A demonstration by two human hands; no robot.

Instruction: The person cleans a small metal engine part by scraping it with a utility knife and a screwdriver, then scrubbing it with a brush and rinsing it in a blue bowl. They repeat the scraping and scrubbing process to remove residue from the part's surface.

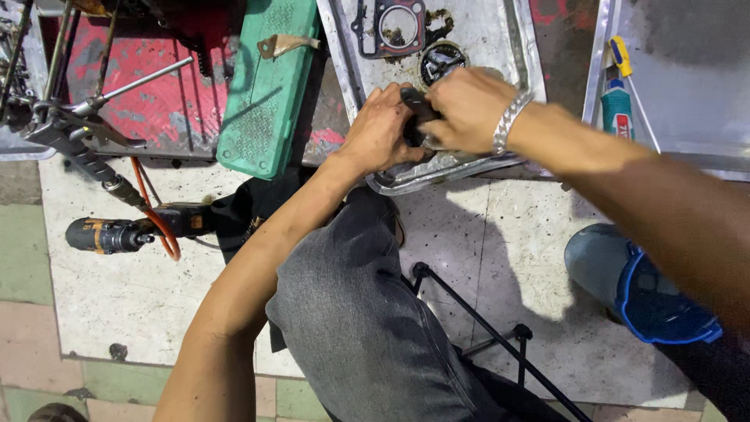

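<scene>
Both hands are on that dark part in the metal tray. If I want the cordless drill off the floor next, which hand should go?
Left hand, probably: the cordless drill lies on the floor on the left arm's side, while the right hand would have to cross over. Both grip the dark part in the metal tray.

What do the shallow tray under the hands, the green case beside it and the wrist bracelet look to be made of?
The shallow silver tray looks like thin sheet metal: dull grey shine, rolled rim, oily stains. The green rectangular case seems moulded plastic: matte, with a textured grid and rounded corners. The silver link bracelet on the right hand appears to be polished metal, glinting at each link.
</scene>
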